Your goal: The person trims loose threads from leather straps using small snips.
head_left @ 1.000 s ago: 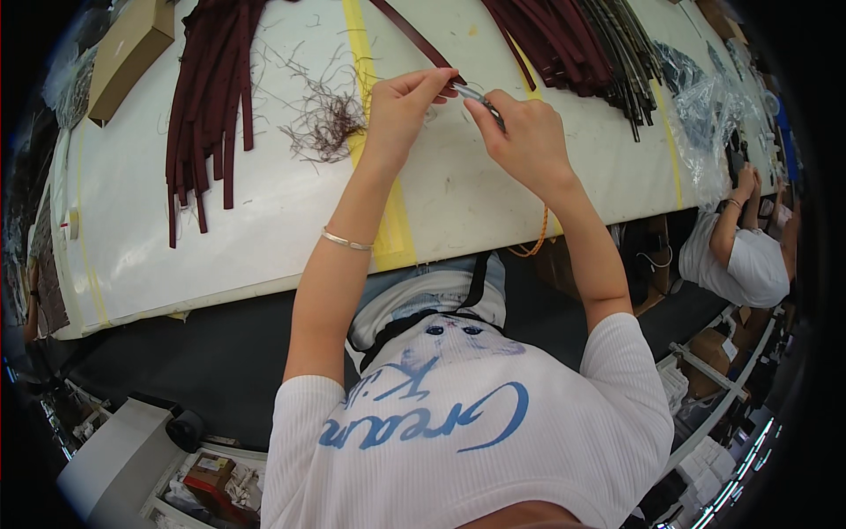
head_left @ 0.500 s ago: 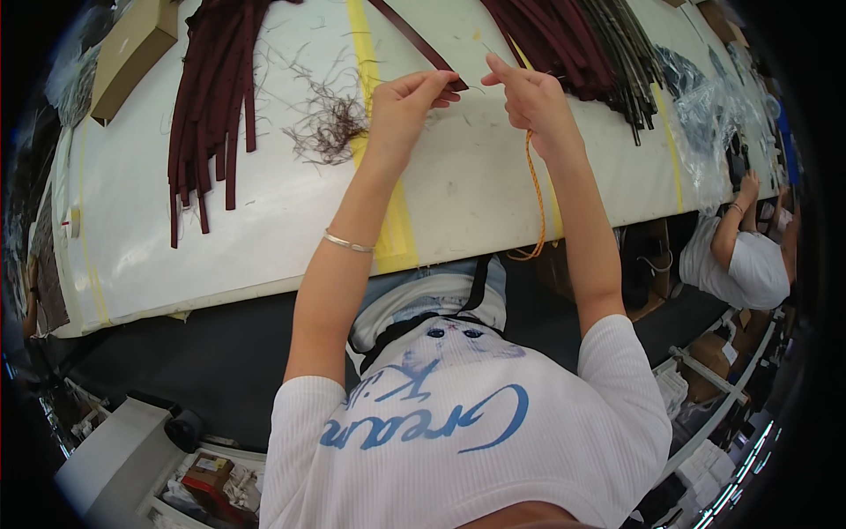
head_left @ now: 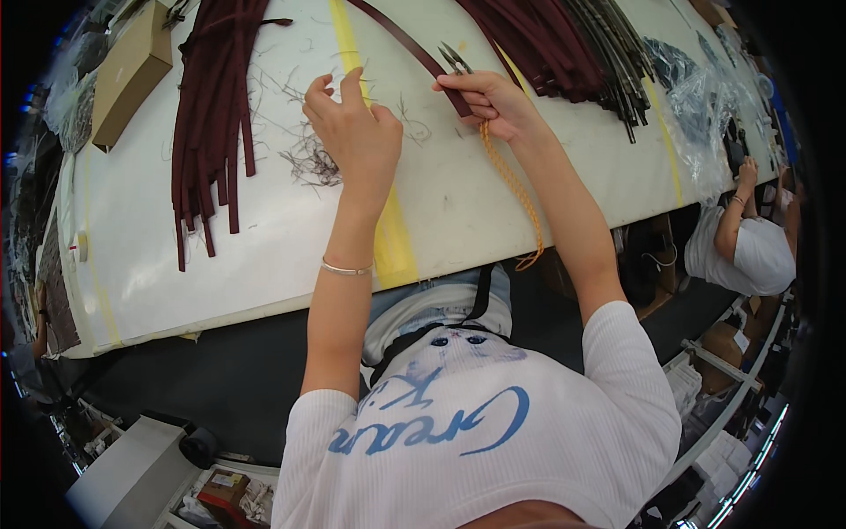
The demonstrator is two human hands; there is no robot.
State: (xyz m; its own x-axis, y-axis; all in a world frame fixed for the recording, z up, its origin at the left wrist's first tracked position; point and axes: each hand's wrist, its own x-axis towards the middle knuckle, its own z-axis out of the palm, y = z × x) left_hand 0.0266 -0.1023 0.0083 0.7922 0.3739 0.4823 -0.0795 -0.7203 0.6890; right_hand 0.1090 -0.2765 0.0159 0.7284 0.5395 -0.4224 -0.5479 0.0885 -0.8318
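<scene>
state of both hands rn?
Left hand: open, fingers loosely bent, nothing visibly held.
Right hand: closed, holding the maroon strip near its end, plus metal snips.

Bundled strips [head_left: 216, 115], thread scraps [head_left: 315, 164] (loosely heaped) and a long worktable [head_left: 256, 278] show a workshop.

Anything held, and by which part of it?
Right hand: maroon strip, near its lower end, plus snips, blades poking out, grip hidden. Left hand: nothing visible.
</scene>
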